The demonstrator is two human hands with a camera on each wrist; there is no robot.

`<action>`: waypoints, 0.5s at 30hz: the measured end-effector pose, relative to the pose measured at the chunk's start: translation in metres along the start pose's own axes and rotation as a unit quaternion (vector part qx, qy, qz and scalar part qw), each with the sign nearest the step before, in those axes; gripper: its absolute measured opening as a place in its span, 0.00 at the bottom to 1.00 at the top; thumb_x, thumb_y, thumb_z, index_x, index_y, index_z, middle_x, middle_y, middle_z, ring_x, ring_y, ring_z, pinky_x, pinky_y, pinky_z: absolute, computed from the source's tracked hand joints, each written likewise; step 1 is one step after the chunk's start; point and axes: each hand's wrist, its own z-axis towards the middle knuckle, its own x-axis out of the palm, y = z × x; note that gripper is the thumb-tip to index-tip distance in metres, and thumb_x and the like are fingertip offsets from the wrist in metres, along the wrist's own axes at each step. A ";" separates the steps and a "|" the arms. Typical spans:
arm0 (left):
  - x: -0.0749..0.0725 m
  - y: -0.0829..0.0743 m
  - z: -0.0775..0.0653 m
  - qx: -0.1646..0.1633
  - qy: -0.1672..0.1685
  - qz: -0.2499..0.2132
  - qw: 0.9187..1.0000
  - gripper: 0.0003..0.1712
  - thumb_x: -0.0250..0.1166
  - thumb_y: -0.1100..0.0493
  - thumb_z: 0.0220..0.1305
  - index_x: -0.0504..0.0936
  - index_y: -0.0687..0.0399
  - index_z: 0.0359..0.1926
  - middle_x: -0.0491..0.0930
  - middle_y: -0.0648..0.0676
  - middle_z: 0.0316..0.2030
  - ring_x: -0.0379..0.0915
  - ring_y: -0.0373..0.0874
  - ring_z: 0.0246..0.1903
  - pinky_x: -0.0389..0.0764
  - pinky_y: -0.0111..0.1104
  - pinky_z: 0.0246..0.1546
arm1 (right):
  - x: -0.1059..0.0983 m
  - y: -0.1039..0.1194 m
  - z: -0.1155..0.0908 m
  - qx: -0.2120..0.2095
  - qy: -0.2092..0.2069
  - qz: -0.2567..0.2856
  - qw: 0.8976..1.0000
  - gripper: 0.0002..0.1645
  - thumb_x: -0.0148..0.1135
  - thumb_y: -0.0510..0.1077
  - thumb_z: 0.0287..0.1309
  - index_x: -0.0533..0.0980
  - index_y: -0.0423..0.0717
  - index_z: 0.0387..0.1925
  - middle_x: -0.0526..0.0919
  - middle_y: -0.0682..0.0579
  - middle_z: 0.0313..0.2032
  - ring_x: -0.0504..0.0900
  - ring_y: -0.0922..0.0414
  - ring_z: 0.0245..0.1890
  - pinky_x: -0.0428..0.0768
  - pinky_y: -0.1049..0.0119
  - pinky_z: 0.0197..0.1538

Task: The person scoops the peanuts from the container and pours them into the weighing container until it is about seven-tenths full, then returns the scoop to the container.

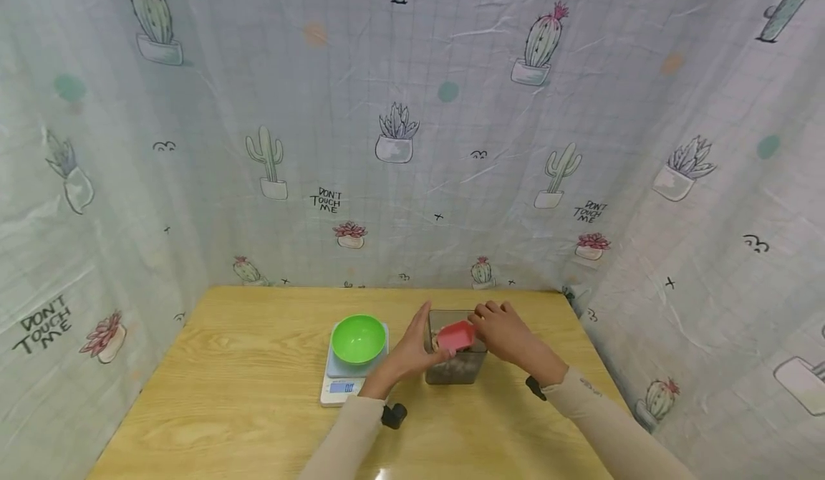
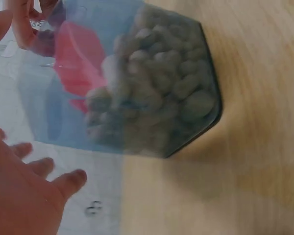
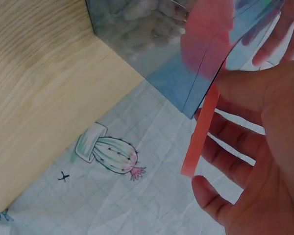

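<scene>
A clear, tinted square container (image 1: pixel 451 316) stands on the table, partly filled with tan, lumpy pieces (image 2: pixel 161 73) whose exact kind I cannot tell. My right hand (image 1: pixel 509 333) pinches the handle (image 3: pixel 201 139) of a red scoop (image 1: pixel 456 337) between thumb and fingers at the container's right rim. The scoop's bowl lies inside, tilted, above the pieces. My left hand (image 1: pixel 409 351) is at the container's left side with its fingers spread. In the left wrist view those fingers look straight and a little apart from the wall.
Left of the container, a green bowl (image 1: pixel 359 339) sits on a white kitchen scale (image 1: pixel 335 398), its display showing zero. Wooden tabletop (image 1: pixel 245 372) extends around them. A cactus-printed curtain (image 1: pixel 438 200) hangs behind the table and along both sides.
</scene>
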 end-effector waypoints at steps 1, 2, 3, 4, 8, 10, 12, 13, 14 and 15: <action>0.002 0.002 0.000 -0.005 0.002 -0.013 1.000 0.65 0.68 0.35 0.55 0.34 0.43 0.79 0.39 0.57 0.79 0.45 0.60 0.76 0.63 0.57 0.67 | 0.002 0.000 0.000 0.000 -0.001 -0.008 1.000 0.16 0.67 0.49 0.61 0.80 0.51 0.50 0.80 0.51 0.47 0.78 0.50 0.47 0.75 0.52 0.45; 0.003 0.003 0.000 -0.009 0.004 -0.028 1.000 0.65 0.68 0.34 0.55 0.34 0.41 0.79 0.39 0.56 0.79 0.46 0.60 0.76 0.63 0.57 0.67 | 0.003 0.001 0.000 0.001 -0.001 -0.013 1.000 0.15 0.67 0.49 0.61 0.80 0.51 0.49 0.80 0.52 0.47 0.78 0.50 0.46 0.74 0.53 0.44; 0.005 0.004 -0.001 -0.010 0.005 -0.041 0.999 0.65 0.69 0.35 0.54 0.34 0.40 0.79 0.39 0.56 0.79 0.46 0.61 0.75 0.63 0.57 0.67 | 0.004 0.001 -0.001 0.003 -0.001 -0.013 1.000 0.15 0.66 0.49 0.62 0.80 0.52 0.49 0.80 0.52 0.47 0.77 0.51 0.46 0.74 0.53 0.43; 0.006 0.006 -0.001 -0.015 0.006 -0.049 0.999 0.65 0.69 0.35 0.53 0.34 0.38 0.79 0.39 0.55 0.79 0.47 0.61 0.75 0.63 0.58 0.67 | 0.006 0.002 0.000 0.004 -0.005 -0.014 1.000 0.14 0.66 0.49 0.62 0.80 0.52 0.48 0.80 0.52 0.46 0.77 0.51 0.45 0.73 0.54 0.43; 0.010 0.010 0.000 -0.023 0.009 -0.071 0.997 0.65 0.70 0.35 0.53 0.35 0.36 0.79 0.39 0.55 0.79 0.46 0.61 0.75 0.63 0.58 0.67 | 0.010 0.003 0.001 -0.005 -0.016 -0.017 1.000 0.11 0.67 0.47 0.60 0.80 0.52 0.45 0.78 0.53 0.42 0.75 0.53 0.42 0.70 0.56 0.40; 0.012 0.012 0.000 -0.027 0.010 -0.076 0.997 0.66 0.71 0.35 0.52 0.36 0.37 0.79 0.39 0.56 0.79 0.46 0.61 0.75 0.63 0.58 0.67 | 0.011 0.003 0.002 -0.010 -0.019 -0.025 0.999 0.10 0.67 0.47 0.60 0.80 0.52 0.43 0.78 0.54 0.41 0.73 0.53 0.41 0.69 0.57 0.39; 0.013 0.014 0.001 -0.027 0.010 -0.080 0.996 0.65 0.70 0.35 0.53 0.36 0.39 0.79 0.39 0.57 0.79 0.46 0.62 0.75 0.63 0.59 0.67 | 0.013 0.002 0.003 -0.014 -0.027 -0.033 0.999 0.09 0.67 0.47 0.60 0.79 0.53 0.42 0.77 0.54 0.40 0.72 0.55 0.40 0.66 0.59 0.38; 0.013 0.016 0.001 -0.027 0.009 -0.080 0.996 0.65 0.70 0.35 0.53 0.37 0.40 0.79 0.39 0.57 0.79 0.46 0.62 0.75 0.63 0.59 0.67 | 0.013 0.002 0.004 -0.016 -0.034 -0.037 0.999 0.08 0.67 0.47 0.59 0.79 0.53 0.40 0.77 0.55 0.40 0.71 0.55 0.39 0.65 0.60 0.38; 0.013 0.017 0.001 -0.025 0.008 -0.081 0.996 0.65 0.70 0.35 0.53 0.37 0.41 0.79 0.39 0.58 0.78 0.46 0.62 0.75 0.63 0.59 0.66 | 0.013 0.002 0.004 -0.019 -0.041 -0.041 0.998 0.08 0.67 0.48 0.59 0.79 0.53 0.39 0.77 0.55 0.39 0.71 0.55 0.38 0.63 0.60 0.38; 0.013 0.018 0.002 -0.024 0.007 -0.081 0.996 0.65 0.70 0.35 0.53 0.37 0.42 0.79 0.40 0.58 0.78 0.46 0.62 0.75 0.63 0.59 0.66 | 0.013 0.001 0.005 -0.023 -0.048 -0.042 0.998 0.08 0.67 0.49 0.59 0.79 0.52 0.38 0.77 0.55 0.38 0.70 0.55 0.37 0.63 0.60 0.38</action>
